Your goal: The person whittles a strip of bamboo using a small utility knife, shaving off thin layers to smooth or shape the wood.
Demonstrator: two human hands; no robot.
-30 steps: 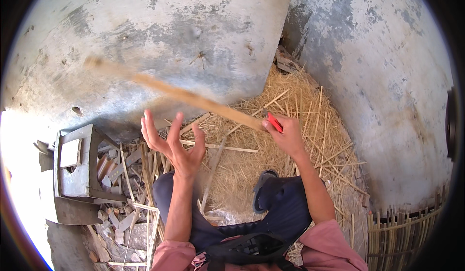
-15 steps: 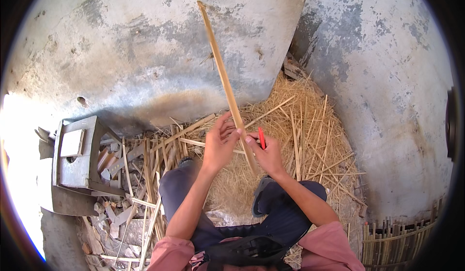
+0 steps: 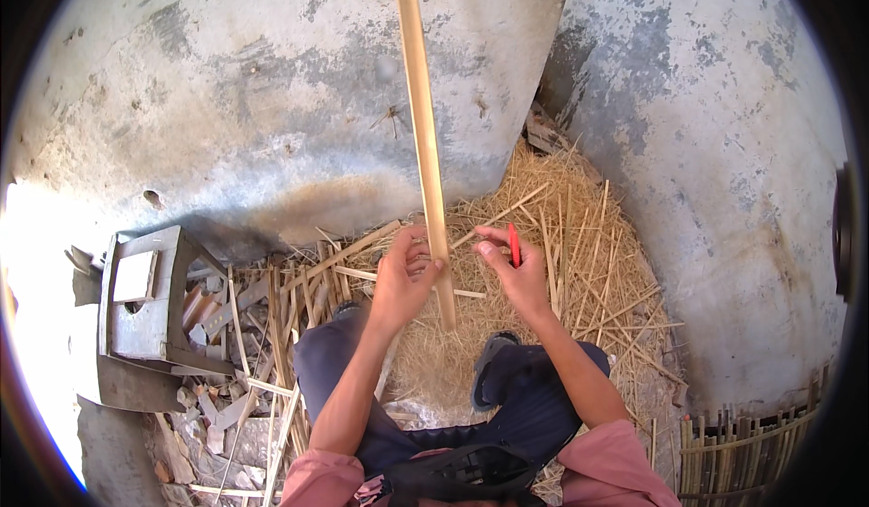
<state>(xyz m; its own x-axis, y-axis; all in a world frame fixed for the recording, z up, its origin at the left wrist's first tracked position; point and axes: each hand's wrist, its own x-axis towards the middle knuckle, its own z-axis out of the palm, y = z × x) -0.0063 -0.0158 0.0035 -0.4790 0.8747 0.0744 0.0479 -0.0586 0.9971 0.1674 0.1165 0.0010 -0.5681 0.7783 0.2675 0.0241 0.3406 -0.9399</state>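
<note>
A long pale bamboo strip (image 3: 422,118) stands nearly upright in front of me, its lower end over the pile of shavings. My left hand (image 3: 405,276) is closed on it near that lower end, thumb across the strip's face. To the right of the strip, and apart from it, my right hand (image 3: 522,276) is bent around a slim red tool (image 3: 514,246). Only the tool's red part, pointing up between the fingers, shows clearly; its exact kind is hidden. The right thumb and forefinger reach toward the strip.
Fine shavings (image 3: 444,358) and cut strips (image 3: 584,244) cover the floor between and beyond my legs. A grey wooden stool-like box (image 3: 145,312) stands at left beside rubble (image 3: 217,416). Worn walls (image 3: 272,100) rise ahead and right. A slatted bamboo basket or fence (image 3: 747,453) sits lower right.
The strip has swung more upright and risen, its top now near the picture's upper edge. My right hand has come off the strip and moved right with the red tool.
</note>
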